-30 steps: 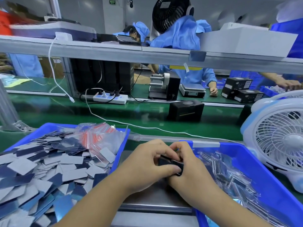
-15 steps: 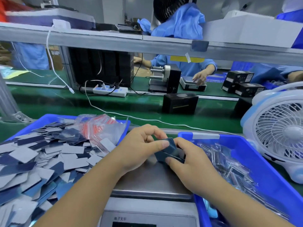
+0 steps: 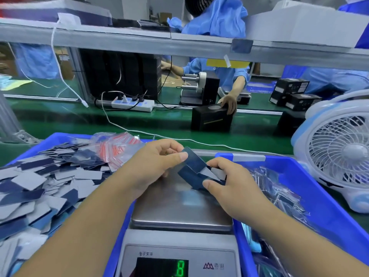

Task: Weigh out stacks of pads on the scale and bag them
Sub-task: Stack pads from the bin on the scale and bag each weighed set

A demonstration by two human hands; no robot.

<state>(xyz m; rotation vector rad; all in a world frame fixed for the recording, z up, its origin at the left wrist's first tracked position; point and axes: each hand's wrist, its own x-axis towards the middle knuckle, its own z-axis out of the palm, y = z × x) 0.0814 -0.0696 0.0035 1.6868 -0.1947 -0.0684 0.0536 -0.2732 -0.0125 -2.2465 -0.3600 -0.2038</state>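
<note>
Pads pinched in both grips, left hand and right hand; square edges before resting on scale.

Pads now fanned between hands.

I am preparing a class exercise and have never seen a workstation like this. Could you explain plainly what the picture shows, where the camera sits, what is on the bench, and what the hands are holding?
The camera is worn on a worker's head, looking down at their own hands. Both the left hand and the right hand pinch a small stack of dark blue pads above the steel platform of a digital scale; the part of its display in view shows a green 8. To the left, a blue bin holds loose pads and small clear bags. To the right, another blue bin holds filled bags. A white fan stands further right.
</note>
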